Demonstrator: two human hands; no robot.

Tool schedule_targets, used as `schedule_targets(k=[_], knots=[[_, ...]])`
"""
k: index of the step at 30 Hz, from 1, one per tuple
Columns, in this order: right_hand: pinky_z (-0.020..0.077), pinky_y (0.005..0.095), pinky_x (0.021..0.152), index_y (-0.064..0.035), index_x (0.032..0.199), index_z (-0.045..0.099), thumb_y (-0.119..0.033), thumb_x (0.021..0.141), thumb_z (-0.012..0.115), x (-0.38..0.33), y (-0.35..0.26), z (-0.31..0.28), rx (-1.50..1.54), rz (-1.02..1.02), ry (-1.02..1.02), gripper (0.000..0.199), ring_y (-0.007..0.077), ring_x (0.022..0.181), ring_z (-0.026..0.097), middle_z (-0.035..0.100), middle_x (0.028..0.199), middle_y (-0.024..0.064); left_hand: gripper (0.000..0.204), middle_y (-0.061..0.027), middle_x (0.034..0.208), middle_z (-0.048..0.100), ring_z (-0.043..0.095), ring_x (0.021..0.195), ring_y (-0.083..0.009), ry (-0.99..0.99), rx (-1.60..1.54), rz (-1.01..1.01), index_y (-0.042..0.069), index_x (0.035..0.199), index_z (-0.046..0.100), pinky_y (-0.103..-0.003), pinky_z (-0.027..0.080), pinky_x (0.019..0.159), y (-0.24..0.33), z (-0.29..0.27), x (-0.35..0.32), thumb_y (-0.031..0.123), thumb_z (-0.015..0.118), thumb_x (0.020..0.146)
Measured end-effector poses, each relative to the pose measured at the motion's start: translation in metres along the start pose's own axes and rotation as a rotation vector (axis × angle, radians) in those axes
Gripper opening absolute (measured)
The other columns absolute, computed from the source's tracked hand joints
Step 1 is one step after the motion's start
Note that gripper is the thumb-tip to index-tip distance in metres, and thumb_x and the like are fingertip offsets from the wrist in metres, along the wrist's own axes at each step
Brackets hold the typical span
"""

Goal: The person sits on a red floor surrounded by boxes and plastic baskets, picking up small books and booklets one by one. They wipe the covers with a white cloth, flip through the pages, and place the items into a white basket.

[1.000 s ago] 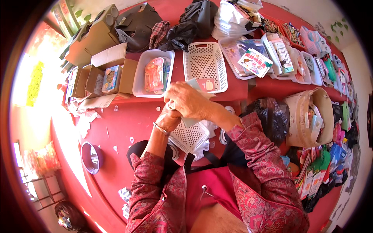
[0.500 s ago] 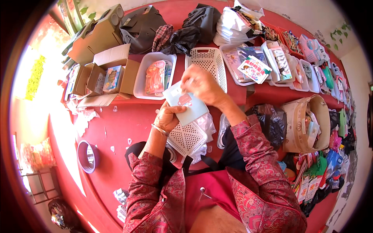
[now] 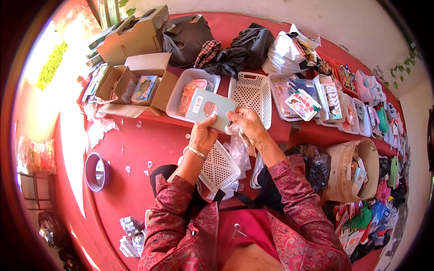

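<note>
I see my left hand (image 3: 202, 135) and right hand (image 3: 246, 124) holding a flat pale-green rectangular packet (image 3: 210, 109) up between them, above the red floor (image 3: 135, 153), fingers pinched on its lower edge. My right hand also clutches a crumpled clear plastic wrapper (image 3: 235, 131). Just beyond the packet sit an empty white perforated plastic basket (image 3: 251, 92) and a white tray (image 3: 192, 92); another white perforated basket (image 3: 219, 167) rests at my lap.
</note>
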State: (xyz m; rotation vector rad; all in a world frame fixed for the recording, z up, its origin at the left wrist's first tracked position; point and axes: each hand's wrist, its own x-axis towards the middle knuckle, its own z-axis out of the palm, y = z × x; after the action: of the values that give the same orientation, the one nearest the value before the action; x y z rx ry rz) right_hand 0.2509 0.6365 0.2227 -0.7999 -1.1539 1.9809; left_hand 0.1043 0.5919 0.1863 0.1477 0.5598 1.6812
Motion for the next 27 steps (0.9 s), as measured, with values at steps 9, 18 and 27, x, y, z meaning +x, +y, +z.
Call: schedule_targets(k=[9, 18, 27], knots=[[0.0427, 0.0204, 0.056, 0.0016, 0.081, 0.058, -0.007, 0.078, 0.061, -0.022, -0.067, -0.027, -0.719, -0.362, -0.089, 0.009, 0.0048, 0.065, 0.049, 0.053, 0.068, -0.0005, 0.047, -0.0102, 0.107, 0.059, 0.056, 0.099, -0.0187, -0.343, 0.724, -0.002, -0.002, 0.113, 0.052, -0.032, 0.042, 0.089, 0.055, 0.031, -0.027, 0.012, 0.07, 0.072], [0.0484, 0.023, 0.054, 0.0038, 0.08, 0.057, -0.003, 0.077, 0.062, -0.026, -0.064, -0.034, -0.642, -0.191, -0.176, 0.009, 0.0069, 0.066, 0.053, 0.055, 0.07, 0.0013, 0.052, -0.0108, 0.102, 0.062, 0.059, 0.092, -0.0166, -0.415, 0.786, -0.012, -0.004, 0.115, 0.052, -0.028, 0.045, 0.085, 0.038, 0.039, -0.032, 0.006, 0.071, 0.067], [0.0468, 0.0262, 0.069, 0.0008, 0.09, 0.058, -0.009, 0.075, 0.065, -0.018, -0.07, -0.032, -0.537, -0.557, 0.259, 0.019, 0.0107, 0.073, 0.055, 0.056, 0.075, 0.0034, 0.017, -0.0019, 0.073, 0.065, 0.056, 0.067, -0.0052, -0.139, 1.369, 0.459, -0.001, 0.089, 0.065, -0.022, 0.046, 0.061, 0.009, 0.035, -0.035, 0.006, 0.067, 0.074]])
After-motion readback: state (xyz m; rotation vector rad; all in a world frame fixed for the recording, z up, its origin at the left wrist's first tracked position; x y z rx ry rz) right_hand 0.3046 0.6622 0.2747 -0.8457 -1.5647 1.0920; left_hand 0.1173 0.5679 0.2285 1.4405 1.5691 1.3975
